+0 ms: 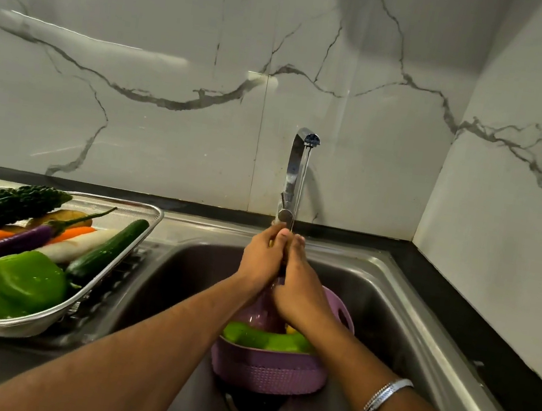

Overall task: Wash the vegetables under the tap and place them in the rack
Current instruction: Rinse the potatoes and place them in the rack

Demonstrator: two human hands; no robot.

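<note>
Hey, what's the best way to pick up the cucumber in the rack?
Grip the cucumber around its upper half, coming from above. It lies slanted along the rack's right rim on top of the pile, so that end sits exposed, while the lower end tucks in beside the green pepper.

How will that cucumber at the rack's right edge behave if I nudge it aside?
The cucumber is round and long, so it would likely roll rather than slide. Its skin shines wet, so probably slippery. It lies along the rack rim beside the green pepper, which may stop it rolling inward.
</note>
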